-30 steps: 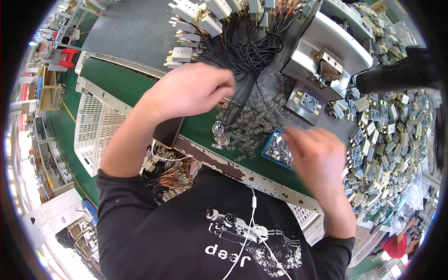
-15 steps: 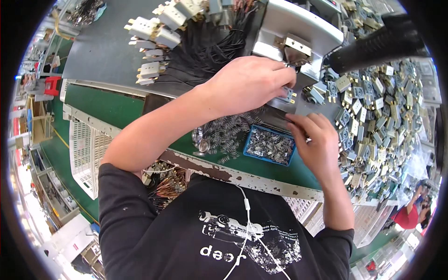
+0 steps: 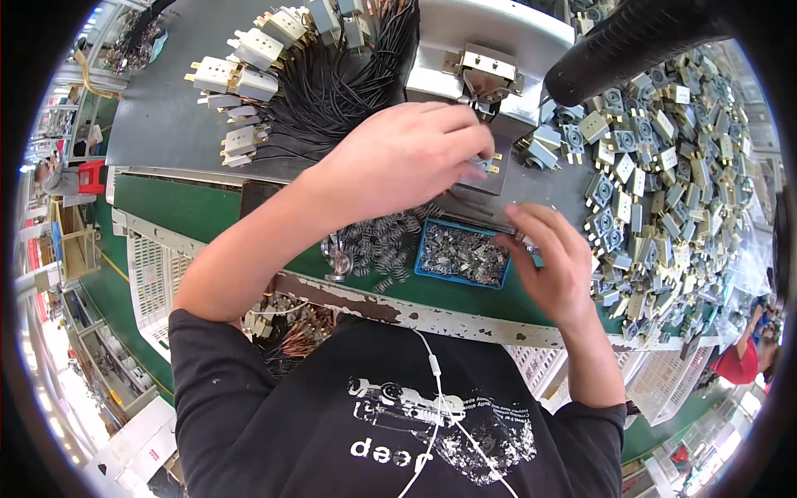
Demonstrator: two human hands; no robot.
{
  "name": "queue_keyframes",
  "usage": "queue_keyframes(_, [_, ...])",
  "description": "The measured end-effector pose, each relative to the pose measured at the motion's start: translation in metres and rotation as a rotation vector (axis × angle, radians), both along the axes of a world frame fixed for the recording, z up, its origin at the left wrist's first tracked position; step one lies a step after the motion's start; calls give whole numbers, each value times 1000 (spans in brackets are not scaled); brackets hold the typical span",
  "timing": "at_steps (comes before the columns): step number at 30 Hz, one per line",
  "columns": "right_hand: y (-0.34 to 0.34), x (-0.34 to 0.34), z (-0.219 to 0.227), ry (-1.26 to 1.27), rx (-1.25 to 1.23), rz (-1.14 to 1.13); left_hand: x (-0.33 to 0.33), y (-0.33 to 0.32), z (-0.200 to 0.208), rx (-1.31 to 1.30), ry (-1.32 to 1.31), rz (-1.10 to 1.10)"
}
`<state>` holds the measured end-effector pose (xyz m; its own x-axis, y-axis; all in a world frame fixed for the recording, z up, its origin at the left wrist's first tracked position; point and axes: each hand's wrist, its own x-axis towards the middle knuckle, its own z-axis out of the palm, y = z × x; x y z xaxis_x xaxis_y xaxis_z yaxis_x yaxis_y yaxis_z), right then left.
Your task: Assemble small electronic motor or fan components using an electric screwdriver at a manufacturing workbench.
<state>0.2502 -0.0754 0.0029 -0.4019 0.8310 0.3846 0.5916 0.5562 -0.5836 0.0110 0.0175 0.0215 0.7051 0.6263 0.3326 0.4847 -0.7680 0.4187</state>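
Note:
My left hand (image 3: 419,153) reaches over the bench with its fingers closed on a grey plug housing (image 3: 486,165) with brass pins, at the metal block below a press fixture (image 3: 487,75). Its fingers cover most of that housing. My right hand (image 3: 554,261) hovers at the right end of a blue tray (image 3: 462,280) of small metal parts. Its thumb and fingers curl round something small that I cannot make out. Left of the tray lies a heap of small springs (image 3: 378,241), with a round metal piece (image 3: 339,264) beside it.
A large pile of grey and cream plug parts (image 3: 647,191) covers the right side. At the far left lie plugs (image 3: 249,62) with black cords (image 3: 336,91). A thick black tube (image 3: 631,50) slants in from upper right. The bench's worn front edge (image 3: 448,324) runs before me.
My right hand has come down slightly to the tray's right end, its thumb and index finger now further apart. My left hand stays at the plug housing. The whole view has shifted a little.

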Motion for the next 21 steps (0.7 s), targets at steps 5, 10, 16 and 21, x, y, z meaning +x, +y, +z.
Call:
queue_keyframes(5, [14, -1, 28, 72, -368, -37, -20, -17, 6, -130, -8, -153])
queue_keyframes(10, [35, 2, 38, 114, -814, 45, -32, -2, 9, -152, 83, -243])
queue_keyframes(16, [33, -1, 26, 204, -853, 53, -41, 1, 3, -222, -25, -253])
queue_keyframes(21, [35, -8, 18, 542, -1080, 131, -45, -2, 10, -158, -31, -212])
